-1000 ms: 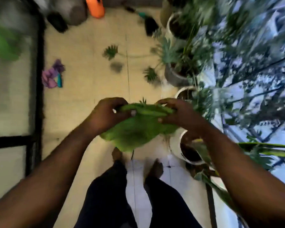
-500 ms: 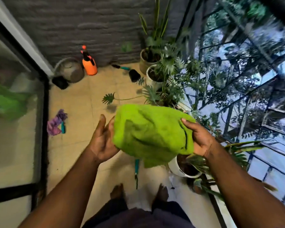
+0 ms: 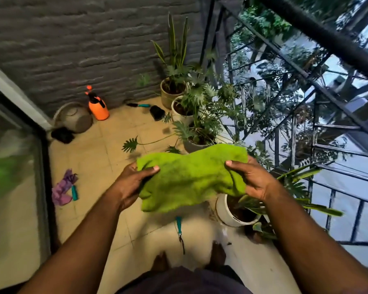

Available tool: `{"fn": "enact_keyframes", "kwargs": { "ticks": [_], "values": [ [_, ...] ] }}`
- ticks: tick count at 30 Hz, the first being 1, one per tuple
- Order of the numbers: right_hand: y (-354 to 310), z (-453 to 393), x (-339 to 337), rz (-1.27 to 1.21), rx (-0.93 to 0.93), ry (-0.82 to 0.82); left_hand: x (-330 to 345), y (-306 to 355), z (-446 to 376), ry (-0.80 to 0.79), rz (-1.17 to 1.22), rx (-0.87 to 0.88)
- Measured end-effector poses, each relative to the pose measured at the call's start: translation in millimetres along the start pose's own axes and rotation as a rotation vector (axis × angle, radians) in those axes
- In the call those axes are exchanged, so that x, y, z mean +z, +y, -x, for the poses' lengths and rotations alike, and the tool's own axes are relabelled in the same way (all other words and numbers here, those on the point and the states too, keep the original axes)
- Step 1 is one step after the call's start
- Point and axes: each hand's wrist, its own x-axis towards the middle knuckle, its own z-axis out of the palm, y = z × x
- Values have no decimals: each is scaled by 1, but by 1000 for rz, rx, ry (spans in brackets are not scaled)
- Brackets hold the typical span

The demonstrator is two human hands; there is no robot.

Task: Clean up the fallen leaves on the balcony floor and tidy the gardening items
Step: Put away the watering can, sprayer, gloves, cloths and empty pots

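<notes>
A bright green cloth (image 3: 191,177) is stretched between both hands at chest height over the balcony floor. My left hand (image 3: 134,183) grips its left end, thumb on top. My right hand (image 3: 249,179) grips the right end, thumb pressed on the upper edge. A teal-handled hand tool (image 3: 179,228) lies on the tiles below the cloth. Purple gloves (image 3: 63,188) with a teal tool (image 3: 74,192) beside them lie near the glass door. A fallen green leaf (image 3: 130,144) lies on the floor farther ahead.
An orange sprayer (image 3: 98,108), a grey tipped pot (image 3: 77,116) and a black object (image 3: 62,134) sit by the brick wall. A teal-handled tool (image 3: 139,105) lies near potted plants (image 3: 191,115) along the railing (image 3: 285,128). A white pot (image 3: 234,215) stands by my right foot.
The cloth has been drawn out wider and flatter between the hands. My left hand went from open beside it to gripping its end. The view lifted from the floor toward the wall.
</notes>
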Motion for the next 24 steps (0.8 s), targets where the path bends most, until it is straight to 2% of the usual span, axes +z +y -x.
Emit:
{"fn": "enact_keyframes", "kwargs": {
  "ticks": [3,5,8,11,15,17,21,24],
  "values": [
    [-8,12,-2,-82,-68,-99,6,31,12,-83,44,166],
    [-13,19,3,-183,-58,-188,9,46,11,-156,72,205],
    [-18,14,10,-219,-32,-84,23,57,3,-186,45,136],
    [-30,9,17,-247,-92,-18,38,68,-1,-199,1,122],
    [-47,-1,16,-222,-134,-76,58,101,1,-221,-53,179],
    [-55,-8,24,-142,-131,-75,68,117,0,-247,-89,183],
    [-82,-18,39,253,-269,-2,85,146,-6,-282,-168,179],
    [-97,-29,58,410,-245,-177,96,169,-7,-326,-260,158]
  ]
}}
